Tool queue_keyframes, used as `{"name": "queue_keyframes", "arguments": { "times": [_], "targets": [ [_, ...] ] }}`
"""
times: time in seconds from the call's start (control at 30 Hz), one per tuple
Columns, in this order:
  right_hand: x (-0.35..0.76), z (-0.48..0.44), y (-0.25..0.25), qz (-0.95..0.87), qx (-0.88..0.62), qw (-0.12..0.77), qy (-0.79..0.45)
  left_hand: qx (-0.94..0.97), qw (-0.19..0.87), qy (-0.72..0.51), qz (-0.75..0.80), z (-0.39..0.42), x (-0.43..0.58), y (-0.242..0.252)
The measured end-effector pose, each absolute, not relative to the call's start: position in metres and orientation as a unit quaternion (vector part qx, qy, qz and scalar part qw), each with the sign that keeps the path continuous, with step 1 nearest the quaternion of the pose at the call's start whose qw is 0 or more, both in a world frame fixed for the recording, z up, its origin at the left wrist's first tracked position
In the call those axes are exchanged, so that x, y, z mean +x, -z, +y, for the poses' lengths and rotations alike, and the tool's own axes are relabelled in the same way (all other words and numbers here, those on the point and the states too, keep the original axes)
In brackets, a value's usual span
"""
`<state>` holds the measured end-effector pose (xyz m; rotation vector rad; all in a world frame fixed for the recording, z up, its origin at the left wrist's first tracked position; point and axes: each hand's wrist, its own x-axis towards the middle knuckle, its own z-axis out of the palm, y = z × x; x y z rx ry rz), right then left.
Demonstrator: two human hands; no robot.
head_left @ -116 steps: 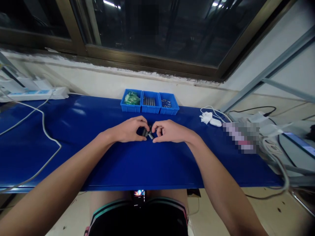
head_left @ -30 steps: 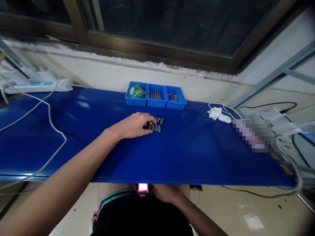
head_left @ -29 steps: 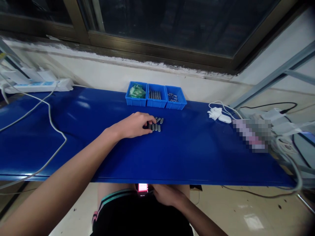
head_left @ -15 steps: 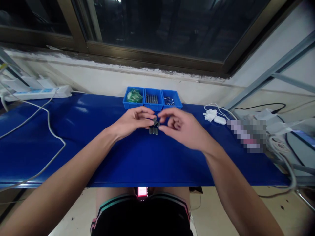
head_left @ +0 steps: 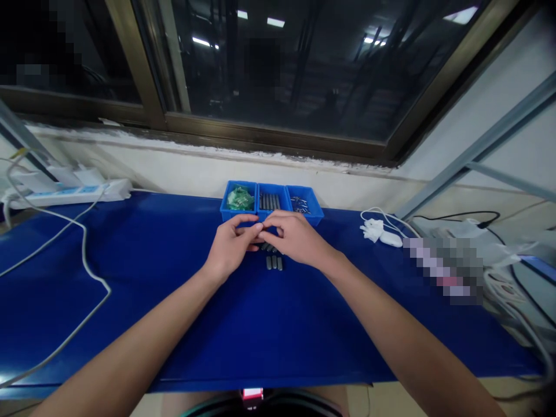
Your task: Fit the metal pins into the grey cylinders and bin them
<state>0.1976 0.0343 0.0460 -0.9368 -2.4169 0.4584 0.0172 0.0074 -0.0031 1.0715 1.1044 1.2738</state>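
Fingertips (head_left: 259,227) of the person's left hand (head_left: 230,246) and right hand (head_left: 295,236) meet, thumbs and forefingers curled close together; whether something small is pinched between them cannot be told. Half a second ago the two hands stood apart with a gap between them.

Nearest the person, the straight front edge of the glossy blue tabletop (head_left: 264,336) runs well short of the hands, with plain blue surface between. Three dark grey, rounded oblong pieces (head_left: 274,263) lie side by side just below the hands; more grey oblong pieces (head_left: 270,248) lie behind them, partly hidden by the fingers.

Just beyond, three blue plastic bins (head_left: 319,215) stand in a row near the wall (head_left: 186,168). Well apart, a white cable (head_left: 89,255) lies to the left.
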Motion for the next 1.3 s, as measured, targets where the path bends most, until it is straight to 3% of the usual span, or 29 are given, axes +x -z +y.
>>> {"name": "queue_keyframes", "arguments": {
  "times": [0.23, 0.47, 0.77, 1.1, 1.2, 1.3],
  "targets": [
    [0.191, 0.092, -0.062, -0.853, -0.449, 0.228, -0.138, 0.425, 0.517, -0.559, 0.490, 0.012, 0.018, 0.000],
    [0.166, 0.170, -0.050, -0.791, -0.595, 0.124, -0.062, 0.516, 0.489, -0.497, 0.498, 0.014, 0.017, 0.005],
    [0.160, 0.199, -0.029, -0.800, -0.595, 0.049, -0.055, 0.524, 0.477, -0.509, 0.488, 0.012, 0.017, 0.002],
    [0.160, 0.202, -0.026, -0.809, -0.584, 0.049, -0.044, 0.530, 0.476, -0.503, 0.490, 0.011, 0.016, 0.001],
    [0.161, 0.201, -0.029, -0.811, -0.580, 0.064, -0.045, 0.577, 0.426, -0.471, 0.513, 0.009, 0.015, 0.002],
    [0.167, 0.191, -0.042, -0.814, -0.570, 0.097, -0.045, 0.689, 0.301, -0.389, 0.533, 0.005, 0.015, 0.006]
  ]
}}
